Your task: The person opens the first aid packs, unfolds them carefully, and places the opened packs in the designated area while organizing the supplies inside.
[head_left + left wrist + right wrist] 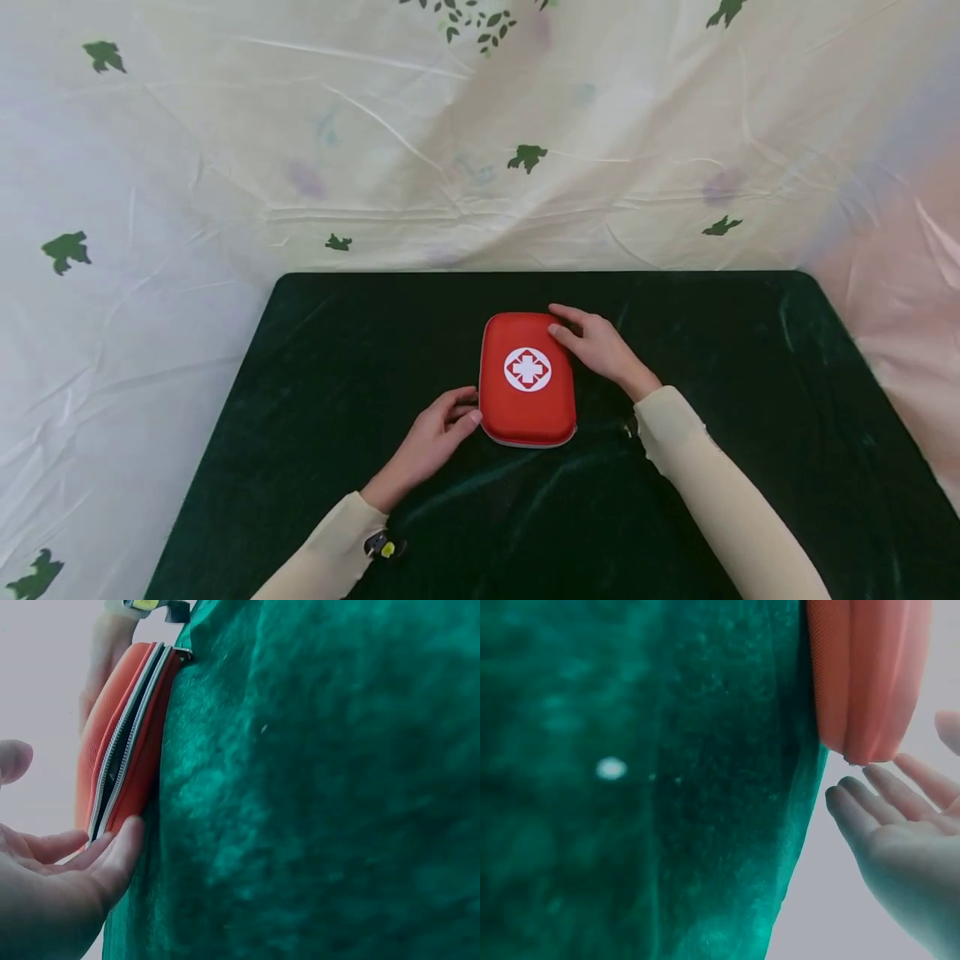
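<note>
A red first-aid case (525,417) with a white cross emblem lies flat on the dark green cloth. My left hand (431,437) is at its lower left edge, fingertips right against the side. In the left wrist view the zipper (112,780) along that side is parted, showing a narrow dark gap, with a metal zipper pull (182,654) at the far end. My right hand (600,346) is at the upper right corner, thumb over the top edge and fingers extended past it. The right wrist view shows these fingers loosely spread beside the case's end. The contents are hidden.
The green velvet cloth (360,350) covers the table, with soft creases near the front. A pale curtain (420,192) with green bird prints hangs behind and along both sides. A small dark device (380,546) is worn on the left wrist.
</note>
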`<action>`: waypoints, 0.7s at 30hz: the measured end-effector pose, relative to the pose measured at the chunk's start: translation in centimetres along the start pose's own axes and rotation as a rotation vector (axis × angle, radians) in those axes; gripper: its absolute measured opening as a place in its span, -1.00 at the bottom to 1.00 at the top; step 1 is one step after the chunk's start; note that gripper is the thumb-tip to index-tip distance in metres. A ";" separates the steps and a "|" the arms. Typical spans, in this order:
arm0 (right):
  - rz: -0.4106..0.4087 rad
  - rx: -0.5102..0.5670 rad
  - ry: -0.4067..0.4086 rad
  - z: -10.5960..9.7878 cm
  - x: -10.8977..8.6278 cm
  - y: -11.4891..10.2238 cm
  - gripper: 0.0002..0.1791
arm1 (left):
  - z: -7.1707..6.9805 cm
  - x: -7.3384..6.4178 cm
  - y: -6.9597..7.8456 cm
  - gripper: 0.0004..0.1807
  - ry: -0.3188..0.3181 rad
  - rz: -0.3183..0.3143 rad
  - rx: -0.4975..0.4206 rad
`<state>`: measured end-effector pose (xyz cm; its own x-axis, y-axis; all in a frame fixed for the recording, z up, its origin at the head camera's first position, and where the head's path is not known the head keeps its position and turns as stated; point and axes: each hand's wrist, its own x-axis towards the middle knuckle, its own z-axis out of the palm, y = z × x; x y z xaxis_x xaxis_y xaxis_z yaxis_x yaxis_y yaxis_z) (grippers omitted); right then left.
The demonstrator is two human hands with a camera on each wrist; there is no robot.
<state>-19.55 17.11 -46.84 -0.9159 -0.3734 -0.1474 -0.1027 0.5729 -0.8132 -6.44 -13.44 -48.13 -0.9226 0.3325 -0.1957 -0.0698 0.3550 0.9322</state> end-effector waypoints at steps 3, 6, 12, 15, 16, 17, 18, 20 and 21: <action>-0.008 -0.008 0.006 -0.2 -1.0 -0.4 -0.31 | 0.0 0.7 0.3 -0.33 0.040 -0.008 0.031; -0.017 -0.026 0.013 -0.4 -2.0 -0.6 -0.28 | 0.0 1.4 0.7 -0.30 0.054 -0.022 0.047; -0.045 -0.070 0.024 0.0 -3.9 -0.4 -0.24 | 0.2 2.4 0.9 -0.25 0.045 -0.032 0.089; -0.056 -0.094 0.008 0.2 -4.8 -0.4 -0.22 | 0.3 2.7 0.8 -0.25 0.038 -0.032 0.103; -0.058 -0.103 0.003 0.3 -5.0 -0.3 -0.21 | 0.3 2.8 0.8 -0.24 0.036 -0.033 0.105; -0.064 -0.116 -0.002 0.3 -5.3 -0.3 -0.20 | 0.4 2.9 0.8 -0.24 0.034 -0.036 0.107; -0.065 -0.126 -0.004 0.4 -5.6 -0.3 -0.20 | 0.4 2.9 0.9 -0.24 0.035 -0.036 0.108; -0.065 -0.143 -0.008 0.5 -6.0 -0.2 -0.18 | 0.5 3.0 0.9 -0.24 0.033 -0.036 0.106; -0.069 -0.150 -0.013 0.5 -6.2 -0.2 -0.17 | 0.5 3.0 0.9 -0.25 0.033 -0.037 0.105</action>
<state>-13.64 18.94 -46.05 -0.8996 -0.4245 -0.1026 -0.2227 0.6480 -0.7283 -9.09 -11.68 -48.03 -0.9324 0.2890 -0.2173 -0.0652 0.4566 0.8873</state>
